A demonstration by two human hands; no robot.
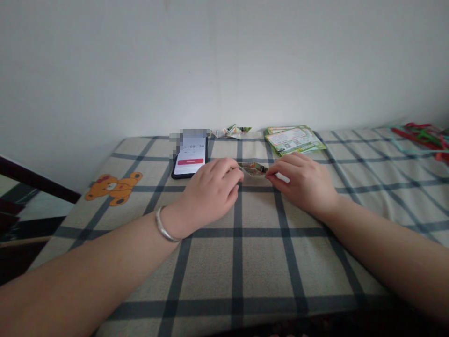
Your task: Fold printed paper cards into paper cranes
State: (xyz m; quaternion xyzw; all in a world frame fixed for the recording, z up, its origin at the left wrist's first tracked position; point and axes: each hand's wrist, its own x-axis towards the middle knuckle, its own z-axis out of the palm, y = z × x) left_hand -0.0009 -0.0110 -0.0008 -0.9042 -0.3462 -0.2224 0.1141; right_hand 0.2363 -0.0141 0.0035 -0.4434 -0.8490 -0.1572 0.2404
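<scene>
Folded paper strip (253, 168), one, printed green and orange: lying crosswise between the two hands, in front of the phone and the leaflets; whether it is touching the cloth cannot be told.

Left hand (215, 187), palm down: grasping the strip's left end, its fingers curling close together over it; the exact contact of thumb and fingertips is being hidden by the hand itself. Bracelet (163, 225), silver-coloured: encircling the left wrist.

Right hand (303, 182): pinching the strip's right end between thumb and forefinger, the tips closing on the paper, the other fingers bending above.

Phone (191, 154), dark-edged: lying face up just beyond the left hand, its lit screen showing digits and a red bar.

Folded paper piece (238, 132), similarly printed: resting by the wall (224, 70), right of the phone.

Leaflets (294, 140), green and white, stacked unevenly: lying beyond the right hand.

Bear figure (114, 187), orange: lying flat at far left.

Tangled red and green items (417, 138): sitting at the right edge.

Checked cloth (263, 257): spreading beneath all, creasing at right.
</scene>
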